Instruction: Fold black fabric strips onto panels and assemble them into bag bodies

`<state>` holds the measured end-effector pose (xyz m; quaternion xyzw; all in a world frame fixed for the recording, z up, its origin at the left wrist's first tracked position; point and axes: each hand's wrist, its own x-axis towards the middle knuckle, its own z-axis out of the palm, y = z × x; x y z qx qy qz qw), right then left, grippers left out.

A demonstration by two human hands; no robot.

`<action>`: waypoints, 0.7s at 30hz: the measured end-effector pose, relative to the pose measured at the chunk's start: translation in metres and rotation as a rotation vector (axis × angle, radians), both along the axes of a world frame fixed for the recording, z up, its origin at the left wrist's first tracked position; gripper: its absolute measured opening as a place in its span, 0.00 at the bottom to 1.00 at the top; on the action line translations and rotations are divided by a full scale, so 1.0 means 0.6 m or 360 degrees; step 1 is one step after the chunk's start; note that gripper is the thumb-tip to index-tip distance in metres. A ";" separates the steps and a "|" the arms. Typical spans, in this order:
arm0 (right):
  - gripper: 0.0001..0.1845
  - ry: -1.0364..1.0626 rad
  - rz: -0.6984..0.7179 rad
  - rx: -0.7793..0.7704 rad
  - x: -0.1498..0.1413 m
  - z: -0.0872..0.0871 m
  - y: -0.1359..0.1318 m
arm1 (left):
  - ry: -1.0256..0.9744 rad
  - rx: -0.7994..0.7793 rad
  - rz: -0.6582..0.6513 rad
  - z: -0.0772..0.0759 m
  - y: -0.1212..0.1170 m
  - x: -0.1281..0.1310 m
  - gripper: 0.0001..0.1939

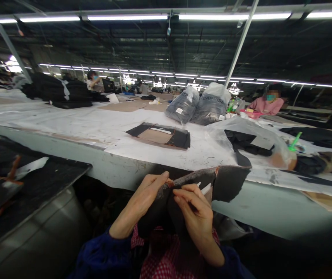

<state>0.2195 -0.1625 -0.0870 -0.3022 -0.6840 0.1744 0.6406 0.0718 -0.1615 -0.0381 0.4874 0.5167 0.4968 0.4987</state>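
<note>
A dark fabric piece (231,182) with a rough, brownish edge hangs over the table's front edge and down towards my lap. My left hand (144,199) is closed on its left part, thumb along the upper edge. To the right, my right hand (196,217) pinches a fold of the same dark fabric between thumb and forefinger. Behind the right fingers a white strip (206,188) and a bit of brown card show; how they are attached is hidden. Further back on the table lies a similar dark panel (180,139) with a brown middle and a white strip.
The white-covered table (110,128) carries filled plastic bags (211,104), a clear plastic sheet (259,130) with black fabric, and a stack of black cloth (67,93). A black-topped surface (64,166) stands to the left. A person in pink (270,104) is across the table.
</note>
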 end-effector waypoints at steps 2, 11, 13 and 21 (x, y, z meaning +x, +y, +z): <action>0.11 -0.0002 0.0013 0.0003 0.001 0.000 0.000 | 0.0000 -0.0006 0.0018 0.004 -0.002 0.001 0.25; 0.08 -0.0058 -0.0009 -0.0003 0.004 0.001 -0.002 | 0.0048 0.0009 -0.0069 -0.003 0.003 -0.007 0.27; 0.08 -0.0052 -0.0020 -0.0009 0.004 0.002 -0.002 | 0.0045 0.0011 -0.0106 -0.003 0.003 -0.007 0.27; 0.10 -0.0057 0.0010 0.0030 0.005 0.006 -0.002 | 0.0097 0.0100 -0.0083 0.008 -0.004 -0.004 0.25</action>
